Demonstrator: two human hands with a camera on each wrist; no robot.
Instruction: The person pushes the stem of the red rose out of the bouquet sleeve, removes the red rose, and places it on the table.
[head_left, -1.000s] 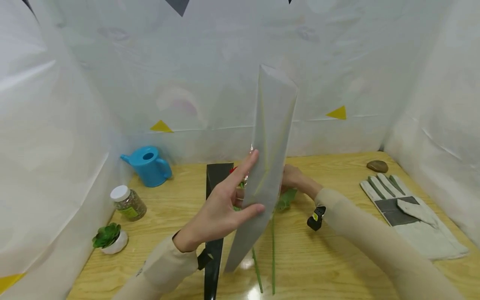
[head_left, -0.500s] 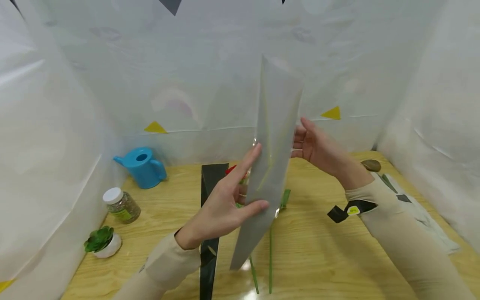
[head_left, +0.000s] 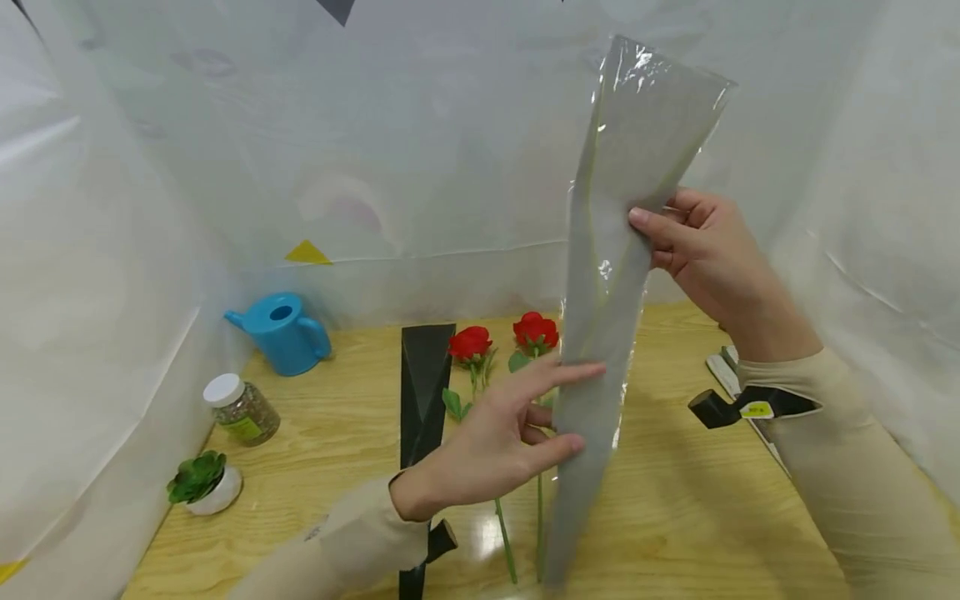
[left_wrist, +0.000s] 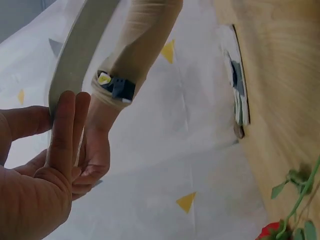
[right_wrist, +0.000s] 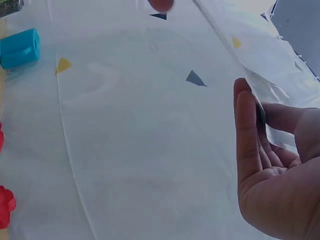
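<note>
A: Head view, item one: left hand [head_left: 498, 442]?
B: Thumb and fingers pinch the lower part of the grey cellophane sleeve [head_left: 611, 275], held upright above the table [head_left: 675, 500].
A: Right hand [head_left: 701, 246]?
B: At 1 o'clock from the left; thumb and fingers pinch the sleeve's upper edge.
A: Surroundings?
B: Two red roses [head_left: 502, 342] at 12 o'clock behind the left hand; black sleeve [head_left: 422, 375] at 10; blue watering can [head_left: 281, 329] farther out at 10.

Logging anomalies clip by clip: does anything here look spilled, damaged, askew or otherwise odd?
Nothing stands out. Both hands, left hand and right hand, hold a grey plastic sleeve upright. Two red roses lie flat on the table; nothing is spilled.
</note>
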